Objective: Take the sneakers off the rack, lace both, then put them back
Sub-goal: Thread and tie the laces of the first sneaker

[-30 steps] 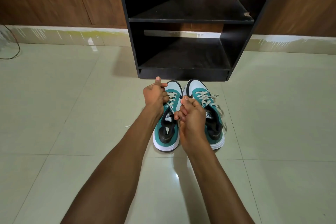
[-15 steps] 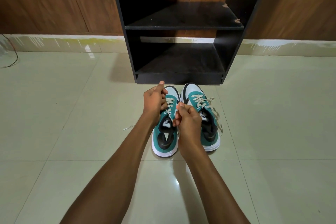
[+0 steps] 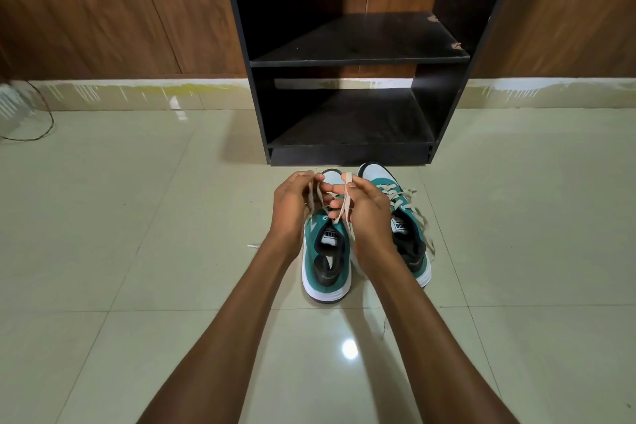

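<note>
Two teal, white and black sneakers stand side by side on the tiled floor, toes toward the rack. Over the left sneaker [image 3: 326, 262] my left hand [image 3: 292, 206] and my right hand [image 3: 364, 210] each pinch one end of its beige lace [image 3: 347, 203], lifted above the tongue. The hands hide the left sneaker's eyelets. The right sneaker [image 3: 409, 237] has its lace threaded, with loose ends trailing on the floor to the right. The black shoe rack [image 3: 358, 60] stands just behind, both shelves bare.
A wooden panelled wall with a pale skirting runs behind the rack. A thin dark cable [image 3: 41, 127] lies on the floor at the far left. Glossy beige tiles [image 3: 137, 217] surround the sneakers on every side.
Both hands have lifted from the left sneaker's eyelets and drawn the lace ends upward and apart. The view has tilted down slightly, so the rack sits lower in frame.
</note>
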